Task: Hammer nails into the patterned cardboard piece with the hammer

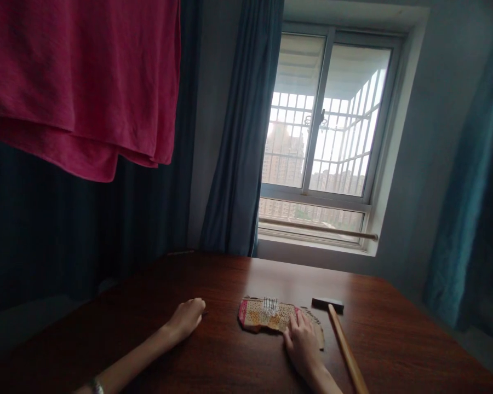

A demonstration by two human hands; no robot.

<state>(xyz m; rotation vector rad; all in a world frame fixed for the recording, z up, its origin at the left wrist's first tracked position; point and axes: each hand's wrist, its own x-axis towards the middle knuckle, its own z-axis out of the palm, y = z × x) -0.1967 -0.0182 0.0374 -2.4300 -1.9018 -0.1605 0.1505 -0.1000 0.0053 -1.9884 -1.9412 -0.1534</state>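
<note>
My left hand rests on the dark wooden table, fingers curled and pinched on a small thin dark thing, perhaps a nail, at its tip. My right hand lies flat with fingers stretched on the right end of a flat, speckled, pink-edged board. A row of several nails stands upright in that board, just left of my right fingers. A hammer with a dark head and a long wooden handle lies on the table right of my right hand, untouched.
A red cloth hangs overhead at upper left. Behind the table are dark blue curtains and a barred window with a wooden rod on its sill. The table's far edge runs close to the window wall.
</note>
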